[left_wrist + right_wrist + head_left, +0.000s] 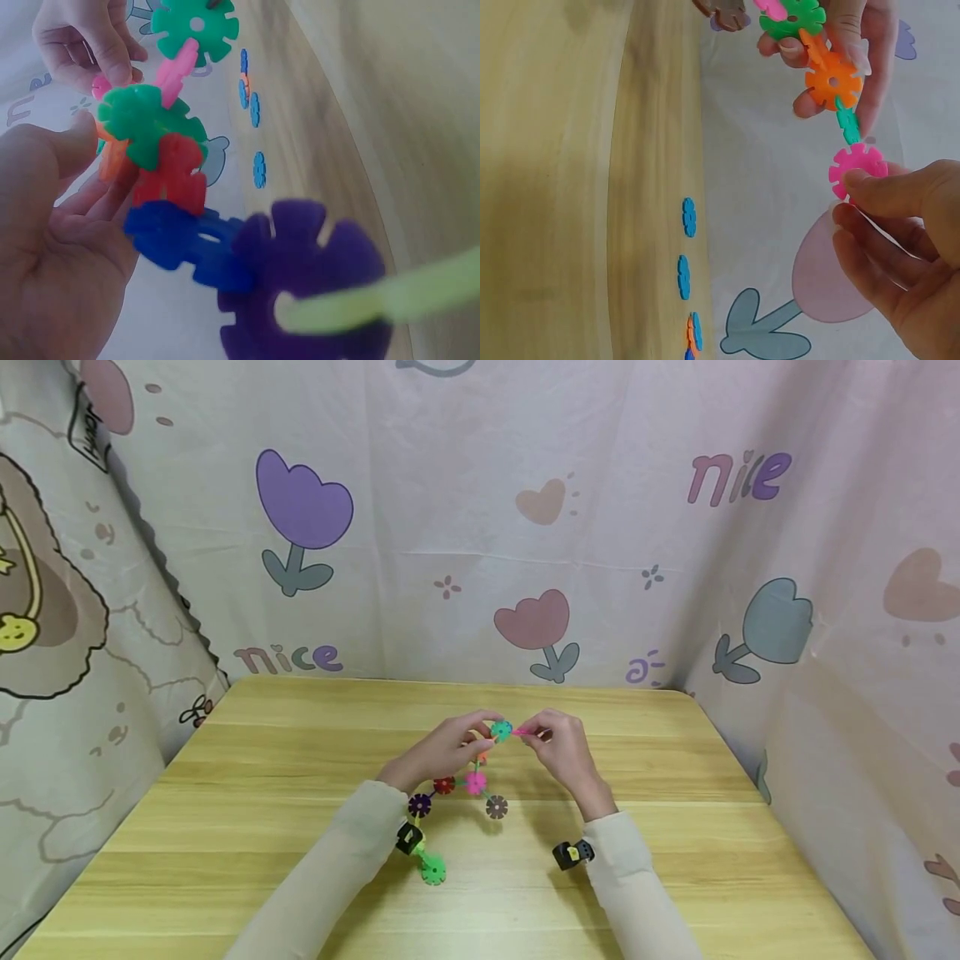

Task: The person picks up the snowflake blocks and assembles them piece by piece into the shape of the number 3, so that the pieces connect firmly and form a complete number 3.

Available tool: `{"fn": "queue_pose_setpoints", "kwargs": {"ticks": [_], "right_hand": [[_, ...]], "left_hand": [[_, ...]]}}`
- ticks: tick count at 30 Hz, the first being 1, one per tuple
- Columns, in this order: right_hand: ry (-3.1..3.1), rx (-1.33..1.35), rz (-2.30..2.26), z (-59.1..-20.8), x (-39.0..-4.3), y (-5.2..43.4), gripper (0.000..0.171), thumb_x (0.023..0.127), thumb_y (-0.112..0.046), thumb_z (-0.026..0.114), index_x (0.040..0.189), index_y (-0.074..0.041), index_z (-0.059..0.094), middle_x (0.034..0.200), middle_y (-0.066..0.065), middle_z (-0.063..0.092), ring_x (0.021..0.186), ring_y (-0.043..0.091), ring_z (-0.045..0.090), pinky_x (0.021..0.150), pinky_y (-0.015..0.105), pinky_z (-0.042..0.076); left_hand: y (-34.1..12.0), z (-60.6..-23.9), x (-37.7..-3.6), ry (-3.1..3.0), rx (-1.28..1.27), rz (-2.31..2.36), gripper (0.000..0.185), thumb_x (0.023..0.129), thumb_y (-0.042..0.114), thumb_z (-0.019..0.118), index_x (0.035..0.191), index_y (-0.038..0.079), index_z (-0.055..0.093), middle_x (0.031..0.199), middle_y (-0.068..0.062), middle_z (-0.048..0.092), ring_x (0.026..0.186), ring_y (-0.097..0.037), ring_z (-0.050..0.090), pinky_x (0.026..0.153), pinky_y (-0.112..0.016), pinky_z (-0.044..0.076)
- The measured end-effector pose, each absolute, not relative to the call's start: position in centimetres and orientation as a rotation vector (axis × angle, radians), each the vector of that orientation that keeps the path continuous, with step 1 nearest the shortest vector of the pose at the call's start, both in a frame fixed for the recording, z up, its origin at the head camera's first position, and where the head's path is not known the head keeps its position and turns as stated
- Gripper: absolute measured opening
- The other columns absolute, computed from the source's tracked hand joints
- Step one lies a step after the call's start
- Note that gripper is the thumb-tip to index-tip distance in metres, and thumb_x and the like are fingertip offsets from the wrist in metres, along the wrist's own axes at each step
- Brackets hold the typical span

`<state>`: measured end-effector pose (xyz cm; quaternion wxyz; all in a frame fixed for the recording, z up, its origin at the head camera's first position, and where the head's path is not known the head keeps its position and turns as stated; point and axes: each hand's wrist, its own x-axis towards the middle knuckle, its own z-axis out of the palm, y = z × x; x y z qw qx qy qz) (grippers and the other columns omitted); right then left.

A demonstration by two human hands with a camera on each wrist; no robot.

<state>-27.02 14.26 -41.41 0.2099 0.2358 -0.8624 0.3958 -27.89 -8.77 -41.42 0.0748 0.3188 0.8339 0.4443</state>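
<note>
plastic, in bright toy colours, makes up the chain of notched snowflake discs (465, 781) seen from the head view, held just above the pale wooden surface (247, 827) at its middle. the left hand (442, 752) curls its fingers round the upper part of the chain, and the right hand (558, 745) pinches a small pink disc (520, 732) beside a teal disc (501, 729) at the chain's top. lower discs, purple, red, magenta, brown and green, trail down towards the sleeves. a printed tulip cloth (480, 527) hangs behind.

from the left wrist view, the left hand (52, 247) cradles the chain with thumb and curled fingers round a green disc (142, 124) and a red disc (176, 176); a blue disc (176, 240) and a big purple disc (307, 277) hang nearer the camera, blurred. the right hand (90, 45) shows beyond.

from the right wrist view, the right hand (900, 247) pinches the pink disc (857, 171) between thumb and forefinger, while the left hand (855, 45) holds an orange disc (832, 79) joined to it by a short teal connector (847, 124). a few blue discs (686, 247) lie at the surface's far edge.

the chain looks light and stiff piece by piece, yet it likely flexes and pulls apart at the slotted joints, so it is best gripped on disc faces close to the joint being worked.
</note>
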Motion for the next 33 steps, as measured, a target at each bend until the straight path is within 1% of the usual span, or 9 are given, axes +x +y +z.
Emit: {"fn": "queue_pose_setpoints", "kwargs": {"ticks": [2, 6, 8, 12, 15, 18, 22, 27, 33], "right_hand": [[-2.388, 0.661, 1.087, -41.38, -26.99, 14.24, 0.010, 0.083, 0.009, 0.079, 0.085, -0.001, 0.080, 0.085, 0.014, 0.077, 0.076, 0.024, 0.073, 0.069, 0.034, 0.063], [-2.389, 0.656, 1.079, -41.31, -26.94, 14.22, 0.010, 0.084, 0.008, 0.079, 0.085, -0.002, 0.080, 0.085, 0.014, 0.077, 0.076, 0.023, 0.073, 0.069, 0.032, 0.063], [-2.397, 0.649, 1.079, -41.31, -26.96, 14.23, 0.010, 0.084, 0.008, 0.079, 0.085, -0.002, 0.080, 0.085, 0.013, 0.077, 0.076, 0.023, 0.073, 0.069, 0.032, 0.063], [-2.410, 0.645, 1.088, -41.38, -27.03, 14.33, 0.010, 0.084, 0.008, 0.080, 0.085, -0.002, 0.080, 0.085, 0.011, 0.077, 0.076, 0.023, 0.073, 0.070, 0.034, 0.063], [-2.411, 0.640, 1.108, -41.43, -27.08, 14.47, 0.011, 0.082, 0.008, 0.081, 0.086, -0.003, 0.080, 0.086, 0.011, 0.077, 0.077, 0.023, 0.073, 0.071, 0.035, 0.063], [-2.409, 0.638, 1.118, -41.55, -27.23, 14.59, 0.011, 0.082, 0.007, 0.081, 0.085, -0.003, 0.080, 0.086, 0.011, 0.077, 0.077, 0.023, 0.073, 0.071, 0.036, 0.063], [-2.407, 0.663, 1.115, -41.73, -27.40, 14.63, 0.008, 0.084, 0.006, 0.081, 0.085, -0.003, 0.080, 0.085, 0.011, 0.077, 0.077, 0.023, 0.073, 0.070, 0.034, 0.063], [-2.391, 0.685, 1.105, -41.64, -27.29, 14.54, 0.009, 0.084, 0.007, 0.080, 0.083, -0.002, 0.079, 0.083, 0.011, 0.076, 0.076, 0.023, 0.073, 0.070, 0.031, 0.063], [-2.345, 0.754, 1.016, -41.65, -27.12, 14.08, 0.010, 0.083, 0.008, 0.079, 0.078, 0.000, 0.075, 0.080, 0.011, 0.075, 0.072, 0.022, 0.072, 0.068, 0.029, 0.062]], "left_hand": [[-8.75, -41.45, -27.90, 2.506, 0.956, 1.336, 0.045, 0.108, 0.015, 0.055, 0.152, 0.014, 0.048, 0.124, -0.016, 0.068, 0.095, -0.024, 0.071, 0.078, -0.031, 0.056], [-8.73, -41.58, -27.94, 2.524, 0.959, 1.329, 0.046, 0.107, 0.016, 0.056, 0.152, 0.016, 0.048, 0.126, -0.014, 0.069, 0.108, -0.029, 0.071, 0.090, -0.038, 0.059], [-8.71, -41.62, -27.97, 2.537, 0.956, 1.320, 0.046, 0.107, 0.016, 0.056, 0.152, 0.016, 0.049, 0.126, -0.012, 0.069, 0.113, -0.028, 0.070, 0.097, -0.042, 0.058], [-8.66, -41.63, -27.98, 2.549, 0.954, 1.314, 0.045, 0.107, 0.017, 0.057, 0.152, 0.015, 0.049, 0.126, -0.012, 0.070, 0.116, -0.025, 0.068, 0.103, -0.046, 0.056], [-8.58, -41.65, -27.98, 2.547, 0.953, 1.314, 0.045, 0.107, 0.016, 0.057, 0.152, 0.013, 0.049, 0.125, -0.014, 0.070, 0.113, -0.025, 0.069, 0.100, -0.045, 0.057], [-8.45, -41.64, -27.96, 2.542, 0.954, 1.313, 0.045, 0.107, 0.016, 0.056, 0.151, 0.013, 0.049, 0.124, -0.018, 0.070, 0.109, -0.026, 0.071, 0.094, -0.041, 0.060], [-8.17, -41.59, -27.97, 2.544, 0.965, 1.305, 0.043, 0.107, 0.015, 0.056, 0.150, 0.012, 0.050, 0.123, -0.022, 0.070, 0.106, -0.026, 0.072, 0.089, -0.035, 0.060], [-7.88, -41.56, -27.95, 2.538, 0.960, 1.316, 0.043, 0.106, 0.012, 0.057, 0.149, 0.010, 0.051, 0.122, -0.020, 0.071, 0.105, -0.024, 0.072, 0.086, -0.032, 0.060], [-7.85, -41.39, -27.73, 2.525, 0.979, 1.333, 0.043, 0.105, 0.006, 0.057, 0.148, 0.005, 0.052, 0.119, -0.019, 0.071, 0.101, -0.024, 0.073, 0.081, -0.029, 0.059]]}}
